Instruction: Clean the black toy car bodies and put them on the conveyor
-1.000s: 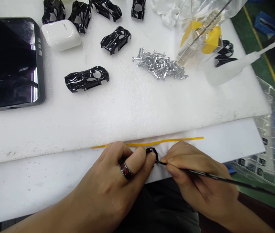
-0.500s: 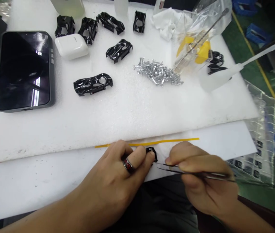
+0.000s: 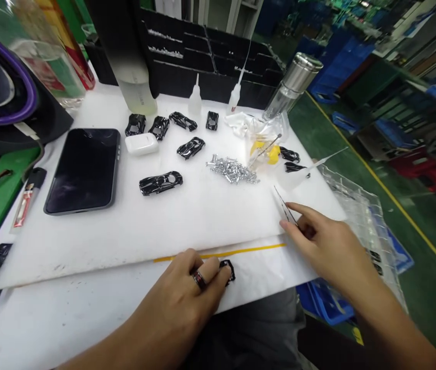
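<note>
My left hand (image 3: 187, 293), a ring on one finger, is closed on a black toy car body (image 3: 227, 271) at the front edge of the white surface. Most of that body is hidden under the fingers. My right hand (image 3: 321, 241) grips a pair of thin tweezers (image 3: 285, 209), their tips apart and pointing up and away over the foam sheet (image 3: 202, 216). Nothing shows between the tips. Beyond and left of them lies a heap of small silvery metal parts (image 3: 233, 169). A glossy black toy car body (image 3: 160, 183) sits on the foam farther left.
Several more car bodies (image 3: 190, 148) lie behind. A dark-screened device (image 3: 82, 169) and a white earbud case (image 3: 141, 144) stand left. Dropper bottles (image 3: 195, 100) and a steel-capped flask (image 3: 292, 85) are at the back. A yellow strip (image 3: 241, 252) runs along the foam's edge.
My right hand with the tweezers has moved away from the left hand, up and over the foam. My view has lifted to show more of the room. The left hand keeps its hold.
</note>
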`<state>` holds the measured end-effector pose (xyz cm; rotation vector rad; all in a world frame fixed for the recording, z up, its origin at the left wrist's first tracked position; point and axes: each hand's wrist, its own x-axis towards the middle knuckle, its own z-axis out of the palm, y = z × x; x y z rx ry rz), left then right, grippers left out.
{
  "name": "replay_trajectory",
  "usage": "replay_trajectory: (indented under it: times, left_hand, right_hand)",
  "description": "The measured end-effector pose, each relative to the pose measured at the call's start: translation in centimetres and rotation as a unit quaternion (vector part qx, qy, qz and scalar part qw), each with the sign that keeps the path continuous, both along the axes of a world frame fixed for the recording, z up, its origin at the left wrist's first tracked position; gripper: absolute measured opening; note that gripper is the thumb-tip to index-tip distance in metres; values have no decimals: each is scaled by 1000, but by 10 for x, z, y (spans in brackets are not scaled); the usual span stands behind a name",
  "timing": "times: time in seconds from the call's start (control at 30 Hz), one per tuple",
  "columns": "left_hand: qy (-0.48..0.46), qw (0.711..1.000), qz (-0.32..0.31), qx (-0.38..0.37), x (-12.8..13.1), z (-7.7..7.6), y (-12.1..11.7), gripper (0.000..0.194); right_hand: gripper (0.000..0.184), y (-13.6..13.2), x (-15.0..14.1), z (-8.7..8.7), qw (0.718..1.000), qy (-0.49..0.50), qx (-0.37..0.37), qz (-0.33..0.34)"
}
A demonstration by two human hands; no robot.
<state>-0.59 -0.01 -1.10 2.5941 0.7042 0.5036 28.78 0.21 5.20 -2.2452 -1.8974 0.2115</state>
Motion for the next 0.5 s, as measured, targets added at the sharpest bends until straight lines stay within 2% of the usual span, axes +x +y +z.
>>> replay_trajectory:
  times: [0.1,0.17,0.27,0.33,0.4,0.5]
  left_hand:
    - [-2,1000,7,12,2,1,1,43]
    - [-6,1000,11,23,3,1,1,42]
    - [-12,999,18,39,4,0,1,39]
    - [-16,999,22,45,5,0,1,37]
    - [-19,998,25,47,5,1,1,36]
    - [-24,998,32,43,6,3,2,35]
  right_hand:
    - [41,9,-4,-2,1000,19,-22,12]
    - [39,15,-1,-3,998,64,-4,-10]
    - [43,32,15,-10,985,80,94,-124]
    - [48,49,30,-18,969,84,164,-165]
    - [44,64,41,-25,966,109,195,-128]
    - [25,72,44,-24,969,139,196,-52]
